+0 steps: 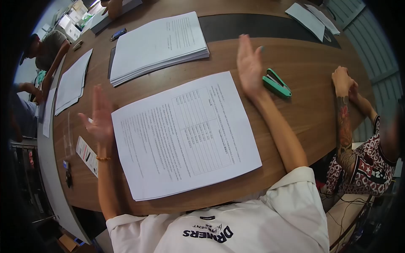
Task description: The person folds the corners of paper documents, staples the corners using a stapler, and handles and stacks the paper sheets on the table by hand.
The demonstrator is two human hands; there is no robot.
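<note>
A printed paper stack point(185, 135) with text and a table on its top sheet lies in front of me. My left hand point(101, 118) is upright at its left edge, fingers stretched out, palm turned inward; whether it touches the paper I cannot tell. A small whitish bit shows near that thumb. Beyond the stack's far right corner, my right hand point(249, 67) is flat with fingers straight and holds nothing. Something teal shows at its thumb tip. Just right of this hand lies a green stapler point(277, 84).
A thicker paper pile point(160, 46) lies farther back, with a blue object point(118, 34) beside it. Loose sheets point(74, 84) and a printed card point(87, 155) are on the left. More papers point(308, 21) lie far right. A person's clasped hands point(344, 82) rest at the right table edge.
</note>
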